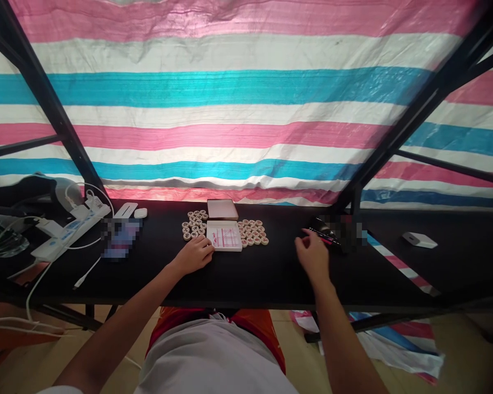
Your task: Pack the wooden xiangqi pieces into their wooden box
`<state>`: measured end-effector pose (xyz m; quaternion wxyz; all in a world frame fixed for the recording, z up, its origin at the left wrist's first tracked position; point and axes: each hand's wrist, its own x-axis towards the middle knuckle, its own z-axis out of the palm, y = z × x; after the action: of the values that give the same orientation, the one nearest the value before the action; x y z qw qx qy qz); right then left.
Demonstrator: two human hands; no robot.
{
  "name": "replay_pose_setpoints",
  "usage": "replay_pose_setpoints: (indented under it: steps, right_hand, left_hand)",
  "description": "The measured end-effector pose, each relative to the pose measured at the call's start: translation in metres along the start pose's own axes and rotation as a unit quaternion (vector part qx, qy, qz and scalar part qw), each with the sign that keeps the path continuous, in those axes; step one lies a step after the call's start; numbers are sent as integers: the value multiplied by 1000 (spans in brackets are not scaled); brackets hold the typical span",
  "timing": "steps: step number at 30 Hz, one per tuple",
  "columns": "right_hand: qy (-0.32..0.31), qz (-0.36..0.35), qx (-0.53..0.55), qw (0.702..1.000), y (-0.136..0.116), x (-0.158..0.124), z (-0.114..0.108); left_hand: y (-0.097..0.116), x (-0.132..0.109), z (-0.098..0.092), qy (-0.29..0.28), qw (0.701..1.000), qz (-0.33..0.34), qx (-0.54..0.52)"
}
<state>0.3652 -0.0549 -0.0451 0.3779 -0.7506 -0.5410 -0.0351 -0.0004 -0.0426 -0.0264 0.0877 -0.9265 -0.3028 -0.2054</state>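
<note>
A small white box (224,237) with red lines drawn inside lies on the black table (246,276). Its lid (222,209) lies just behind it. Round wooden game pieces sit in two groups, one left of the box (194,224) and one right of it (252,232). My left hand (195,254) rests with curled fingers against the box's left front corner. My right hand (312,256) hovers further right, fingertips at a dark object with a pink stripe (325,234); whether it grips it I cannot tell.
A white power strip (72,230) with cables lies at the left, near a white remote-like item (125,210) and a blurred patch. A small white box (419,239) sits at the far right. A striped tarp hangs behind black frame bars.
</note>
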Motion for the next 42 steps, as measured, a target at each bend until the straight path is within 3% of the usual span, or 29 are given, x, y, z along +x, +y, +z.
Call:
replay_pose_setpoints:
  steps: [3,7,11,15,19,22,25,28,30,31,36,42]
  right_hand:
    - [-62,-127,68,988,-49,-31,24]
    - [-122,-213,95,965,-94,-59,41]
    - [-134,-222,100,961,-104,-65,38]
    - [-135,-181,100,969,-99,-68,33]
    - [-125,-199,117,965,-101,-72,28]
    - [-149,-284,111,941,-116,-60,24]
    - [-217,-343,55,912,-143,-30,26]
    - [-325,-366,-44,871,-171,1,39]
    - [-409,-366,-123,827,-185,13,51]
    - [-423,-364,-138,818,-189,16,56]
    - [-435,-355,-164,811,-195,19,68]
    - [-428,-394,-141,801,-202,35,58]
  left_hand:
    - [-1,0,0,4,1000,-5,-3]
    - [4,-1,-4,26,999,3,-19]
    - [30,-3,-4,42,995,-53,-73]
    - [59,-9,2,-3,989,-94,-115]
    - [64,-11,3,4,976,-166,-139]
    - [60,-11,2,48,968,-207,-132]
    - [58,-10,3,85,962,-242,-92]
    - [57,-9,5,45,967,-244,-52]
    - [57,-9,6,15,971,-235,-39]
    - [57,-10,7,8,972,-232,-37]
    - [56,-12,8,11,973,-225,-46]
    - [55,-13,9,16,974,-220,-52]
